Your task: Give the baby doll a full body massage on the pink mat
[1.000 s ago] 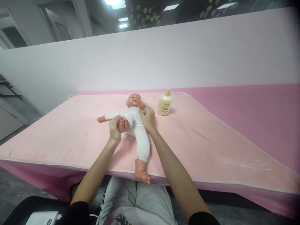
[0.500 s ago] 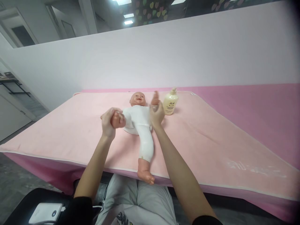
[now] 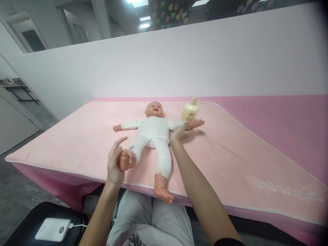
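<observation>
A baby doll (image 3: 153,131) in a white suit lies on its back on a pink towel (image 3: 220,150), head toward the wall, arms spread. My left hand (image 3: 115,164) cups one of the doll's bare feet near the towel's front edge, index finger raised. My right hand (image 3: 186,130) lies at the doll's outstretched hand, palm up with fingers extended; I cannot tell whether it grips that hand. The doll's other foot (image 3: 163,193) hangs over the front edge. A cream lotion bottle (image 3: 190,110) stands just behind my right hand.
A white partition wall (image 3: 179,61) rises behind the table. A darker pink cover (image 3: 282,116) runs to the right under the towel. Low at left, a white power bank (image 3: 52,229) with a cable lies on a black seat. My grey-trousered lap is below the table edge.
My left hand has lowered the doll's bent leg from its chest out toward the front edge. My right hand has laid the doll's raised arm out sideways onto the towel.
</observation>
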`<state>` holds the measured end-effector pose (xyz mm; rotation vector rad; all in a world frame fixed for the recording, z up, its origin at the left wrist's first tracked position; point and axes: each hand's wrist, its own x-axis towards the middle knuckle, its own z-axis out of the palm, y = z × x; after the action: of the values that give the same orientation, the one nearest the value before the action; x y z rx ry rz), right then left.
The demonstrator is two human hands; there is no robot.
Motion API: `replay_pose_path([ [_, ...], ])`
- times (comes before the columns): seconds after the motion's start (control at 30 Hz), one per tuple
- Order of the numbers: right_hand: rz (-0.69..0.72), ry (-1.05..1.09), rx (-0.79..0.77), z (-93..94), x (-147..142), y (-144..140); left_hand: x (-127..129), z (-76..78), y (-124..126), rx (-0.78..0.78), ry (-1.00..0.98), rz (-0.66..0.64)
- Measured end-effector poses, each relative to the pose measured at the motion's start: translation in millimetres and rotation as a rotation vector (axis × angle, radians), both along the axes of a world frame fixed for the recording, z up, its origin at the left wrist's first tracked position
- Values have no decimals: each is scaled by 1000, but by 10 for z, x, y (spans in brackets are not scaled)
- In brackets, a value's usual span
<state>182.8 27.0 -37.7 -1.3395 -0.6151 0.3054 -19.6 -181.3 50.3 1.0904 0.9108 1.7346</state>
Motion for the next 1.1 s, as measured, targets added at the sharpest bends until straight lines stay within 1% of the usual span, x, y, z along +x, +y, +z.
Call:
replay_pose_path([
  [0.03, -45, 61, -18, 3, 16, 8, 22, 16, 9, -2, 7, -13],
  [0.07, -85, 108, -26, 10, 26, 19, 41, 54, 78, 25, 9, -19],
  [0.1, -103, 114, -15, 20, 27, 31, 57, 107, 200, 65, 5, -17],
  [0.13, -80, 60, 14, 31, 18, 42, 73, 163, 363, 111, 1, -10],
  [0.2, 43, -156, 81, 45, -28, 57, 124, 228, 751, 174, 13, -8],
  [0.23, 134, -300, 96, 46, -60, 60, 164, 223, 946, 180, 32, -19],
  [0.3, 314, -592, 95, 33, -126, 55, 268, 146, 1272, 144, 76, 5],
  [0.33, 376, -699, 91, 23, -153, 49, 321, 96, 1381, 113, 101, 43],
  [0.37, 406, -755, 98, 13, -172, 41, 365, 56, 1444, 90, 140, 51],
  [0.4, 399, -750, 119, 7, -181, 34, 394, 36, 1456, 76, 168, 37],
  [0.43, 360, -684, 147, 4, -180, 28, 403, 38, 1418, 68, 177, 11],
  [0.5, 232, -440, 164, 13, -149, 25, 366, 97, 1203, 73, 154, -52],
  [0.57, 77, -165, 100, 28, -90, 35, 283, 164, 871, 99, 129, -65],
  [0.63, -57, 51, 6, 32, -19, 51, 205, 187, 548, 106, 131, -59],
  [0.67, -103, 125, -27, 27, 13, 58, 181, 184, 435, 100, 141, -63],
  [0.7, -133, 174, -46, 18, 38, 63, 169, 180, 373, 95, 156, -69],
  [0.73, -143, 191, -52, 7, 53, 66, 171, 182, 371, 99, 173, -79],
  [0.77, -139, 175, -45, -3, 58, 66, 183, 191, 431, 121, 184, -87],
  [0.8, -118, 126, -29, -10, 50, 64, 204, 209, 548, 150, 191, -97],
  [0.87, -27, -57, 3, -11, 8, 55, 257, 244, 907, 214, 192, -115],
  [0.93, 172, -366, 22, 5, -53, 42, 309, 233, 1317, 207, 196, -138],
  [1.0, 388, -687, 23, 26, -111, 28, 343, 163, 1632, 147, 191, -140],
  [1.03, 451, -794, 23, 34, -134, 20, 348, 121, 1717, 139, 175, -122],
  [1.07, 474, -842, 23, 39, -152, 12, 342, 83, 1741, 144, 166, -120],
  [1.1, 459, -824, 27, 42, -164, 4, 324, 57, 1701, 160, 173, -126],
])
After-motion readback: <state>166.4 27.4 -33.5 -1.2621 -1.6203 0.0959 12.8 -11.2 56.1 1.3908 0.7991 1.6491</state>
